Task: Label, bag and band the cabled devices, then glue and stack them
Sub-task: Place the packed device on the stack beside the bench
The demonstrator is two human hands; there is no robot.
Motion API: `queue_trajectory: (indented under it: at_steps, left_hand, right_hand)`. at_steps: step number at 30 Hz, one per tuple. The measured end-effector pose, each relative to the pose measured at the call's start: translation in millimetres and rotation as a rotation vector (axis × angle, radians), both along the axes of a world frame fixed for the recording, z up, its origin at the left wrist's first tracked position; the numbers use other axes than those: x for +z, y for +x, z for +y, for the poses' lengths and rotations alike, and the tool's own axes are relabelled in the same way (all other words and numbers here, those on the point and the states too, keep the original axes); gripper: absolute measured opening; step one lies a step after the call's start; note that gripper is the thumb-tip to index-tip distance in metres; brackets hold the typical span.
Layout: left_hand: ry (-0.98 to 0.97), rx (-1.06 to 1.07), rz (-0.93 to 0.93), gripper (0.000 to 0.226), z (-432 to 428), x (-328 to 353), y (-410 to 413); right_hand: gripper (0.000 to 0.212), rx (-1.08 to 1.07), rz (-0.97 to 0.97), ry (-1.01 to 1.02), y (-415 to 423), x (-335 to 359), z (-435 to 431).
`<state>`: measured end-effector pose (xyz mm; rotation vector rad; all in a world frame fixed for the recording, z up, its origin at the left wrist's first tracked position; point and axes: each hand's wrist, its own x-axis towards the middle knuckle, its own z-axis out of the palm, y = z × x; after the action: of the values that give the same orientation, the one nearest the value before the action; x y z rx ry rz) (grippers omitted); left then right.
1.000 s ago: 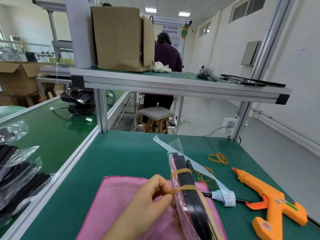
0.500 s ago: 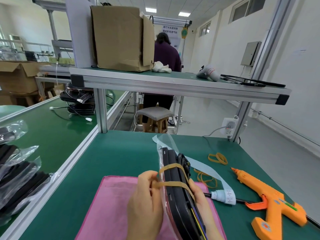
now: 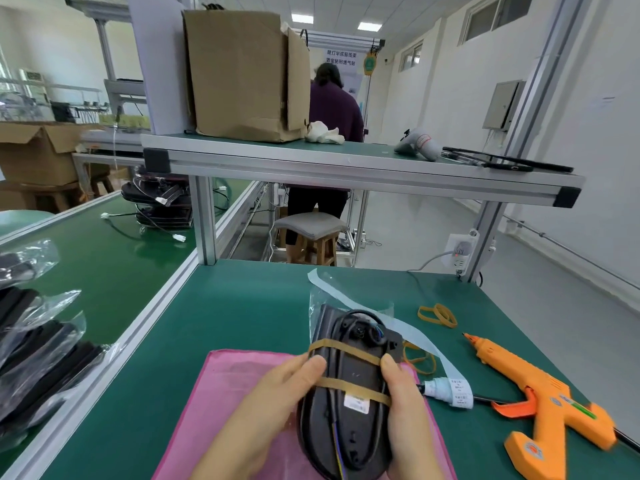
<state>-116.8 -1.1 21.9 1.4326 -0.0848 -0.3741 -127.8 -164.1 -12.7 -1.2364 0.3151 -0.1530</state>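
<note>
Two passes of a tan rubber band (image 3: 349, 355) cross the black oval cabled device in its clear plastic bag (image 3: 346, 424). The device is held flat-side up just above a pink cloth mat (image 3: 225, 386) on the green table (image 3: 242, 306).

Step in hand, my read: seating the band, with bagging done and glue not yet started.

To do it well:
- Spread the two passes apart so they pin the coiled black cable (image 3: 363, 327) flat against the body.
- Take out any twist.
- Smooth the bag film under the band.
- Keep the small white label (image 3: 356, 403) uncovered; the lower pass runs just beside it.
- Tuck in the loose bag mouth at the far end.

The left hand (image 3: 277, 407) grasps the device's left edge, fingers curled, thumb tip on the upper pass. The right hand (image 3: 405, 420) grasps the right edge, thumb up beside the same pass. The fingers underneath are hidden.

An orange glue gun (image 3: 547, 410) lies on the table to the right, apart from both hands. Spare tan rubber bands (image 3: 438, 315) lie beyond it. A pile of bagged black devices (image 3: 34, 341) sits far left, likely the stack spot.
</note>
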Motion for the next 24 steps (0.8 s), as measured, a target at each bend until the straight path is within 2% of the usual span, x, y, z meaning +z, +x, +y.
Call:
queue_trajectory:
  at_steps: [2,5,8,11,13,16,17,18,20,21,22,24]
  left_hand:
    - [0.027,-0.068,-0.034,0.053,-0.2,-4.2,4.7]
    - [0.135,0.126,-0.097,0.066,-1.9,-0.3,17.8]
    - [0.189,0.250,-0.278,0.051,-0.5,8.1,44.5]
    - [0.449,0.165,-0.473,0.018,0.7,18.1,64.3]
    - [0.412,0.273,-0.524,0.012,-1.0,25.6,71.9]
    - [0.195,0.492,-0.549,0.016,6.4,47.7,80.3]
    - [0.237,0.437,-0.579,0.015,10.4,53.3,83.7]
    - [0.396,0.272,-0.623,0.013,16.3,56.6,86.5]
    - [0.830,-0.221,-0.634,0.013,24.5,55.7,87.4]
    - [0.952,-0.407,-0.599,0.020,26.2,50.1,87.7]
    - [0.995,-0.488,-0.558,0.023,26.0,42.8,88.0]
    - [0.929,-0.369,-0.549,0.011,20.8,31.9,87.4]
  right_hand:
    - [0.032,-0.060,-0.008,-0.131,2.9,-9.6,-1.0]
    - [0.020,-0.045,-0.022,-0.241,1.8,-13.5,0.7]
    - [0.018,-0.020,-0.027,-0.259,-3.4,-14.1,2.0]
    - [0.014,0.016,-0.041,-0.278,-6.2,-15.2,2.8]
    - [0.013,0.035,-0.037,-0.310,-7.7,-16.4,2.9]
    - [0.015,0.042,0.006,-0.354,-10.2,-22.7,-0.1]
    - [0.016,0.039,0.019,-0.355,-11.7,-24.6,-1.0]
    - [0.016,0.035,0.029,-0.347,-13.3,-25.5,-1.9]
    - [0.014,0.030,0.035,-0.317,-15.3,-26.6,-3.2]
    - [0.014,0.028,0.032,-0.304,-15.6,-25.7,-3.2]
    - [0.013,0.032,0.031,-0.289,-15.8,-23.7,-2.7]
    - [0.013,0.052,0.024,-0.262,-16.2,-19.8,-0.6]
